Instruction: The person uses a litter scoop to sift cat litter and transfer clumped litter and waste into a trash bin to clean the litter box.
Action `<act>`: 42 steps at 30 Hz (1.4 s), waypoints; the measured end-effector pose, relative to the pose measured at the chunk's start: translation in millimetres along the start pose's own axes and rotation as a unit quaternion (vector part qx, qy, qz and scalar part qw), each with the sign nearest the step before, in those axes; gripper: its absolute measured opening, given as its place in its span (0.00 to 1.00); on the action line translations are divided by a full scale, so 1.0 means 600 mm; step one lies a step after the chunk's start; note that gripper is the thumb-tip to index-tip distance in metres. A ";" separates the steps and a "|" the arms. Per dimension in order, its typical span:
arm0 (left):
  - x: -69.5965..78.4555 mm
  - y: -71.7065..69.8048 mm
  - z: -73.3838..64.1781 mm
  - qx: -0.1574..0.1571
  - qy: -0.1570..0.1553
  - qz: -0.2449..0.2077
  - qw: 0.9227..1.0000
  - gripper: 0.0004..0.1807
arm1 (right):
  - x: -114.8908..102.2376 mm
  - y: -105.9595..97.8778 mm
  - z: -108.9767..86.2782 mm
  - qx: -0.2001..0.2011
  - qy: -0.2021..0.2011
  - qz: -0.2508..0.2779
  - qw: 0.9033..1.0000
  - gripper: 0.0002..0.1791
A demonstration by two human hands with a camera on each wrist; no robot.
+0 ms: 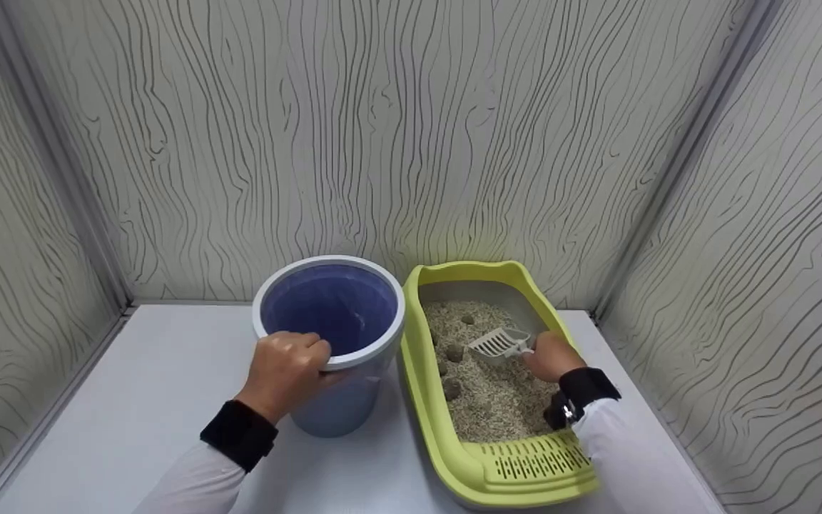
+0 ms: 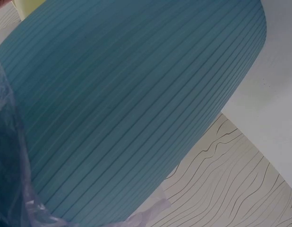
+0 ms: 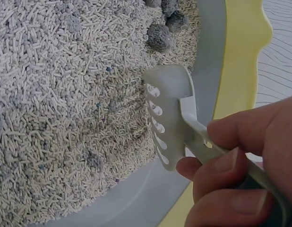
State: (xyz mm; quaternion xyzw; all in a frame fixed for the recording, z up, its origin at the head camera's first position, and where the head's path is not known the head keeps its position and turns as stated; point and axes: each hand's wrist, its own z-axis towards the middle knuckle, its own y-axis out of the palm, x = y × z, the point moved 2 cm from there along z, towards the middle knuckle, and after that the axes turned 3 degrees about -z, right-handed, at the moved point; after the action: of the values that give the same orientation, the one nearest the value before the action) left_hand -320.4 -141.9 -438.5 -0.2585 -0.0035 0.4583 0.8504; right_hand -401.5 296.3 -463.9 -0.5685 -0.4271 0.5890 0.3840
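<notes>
White slotted scoop (image 1: 502, 343) is held above a yellow tray (image 1: 425, 400) of litter (image 1: 496, 410) while a blue bin (image 1: 336, 410) is steadied by its rim.
The scoop's handle is clamped in the grip of the right hand (image 1: 552, 357), its head tilted low inside the tray; whether the litter is touched cannot be told. Dark round clumps (image 1: 455, 353) are scattered mostly along the litter's left side. The bin's pale rim is clamped in the grip of the left hand (image 1: 286, 371), and clear plastic film (image 2: 30, 201) is seen at its mouth. Bin and tray are set side by side on a white desk (image 1: 168, 400), backed by a wall (image 1: 354, 143) patterned with wavy lines. Black bands (image 1: 240, 434) are worn on both wrists.
</notes>
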 end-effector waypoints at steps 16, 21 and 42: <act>-0.009 -0.004 -0.002 -0.006 -0.001 0.001 1.000 0.36 | -0.037 0.034 0.040 -0.039 0.004 -0.102 0.994 0.15; -0.009 -0.002 -0.002 -0.004 -0.002 0.003 1.000 0.36 | -0.042 0.051 0.059 -0.029 0.006 -0.080 0.996 0.19; -0.002 0.000 0.001 0.003 0.001 -0.002 1.000 0.35 | -0.044 0.094 0.097 -0.006 0.030 -0.020 0.999 0.22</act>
State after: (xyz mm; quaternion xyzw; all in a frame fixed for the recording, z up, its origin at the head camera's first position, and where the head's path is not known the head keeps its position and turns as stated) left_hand -320.9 -142.7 -437.7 -0.2566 -0.0014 0.4567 0.8518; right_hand -455.9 248.5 -508.5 -0.5799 -0.4301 0.5611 0.4048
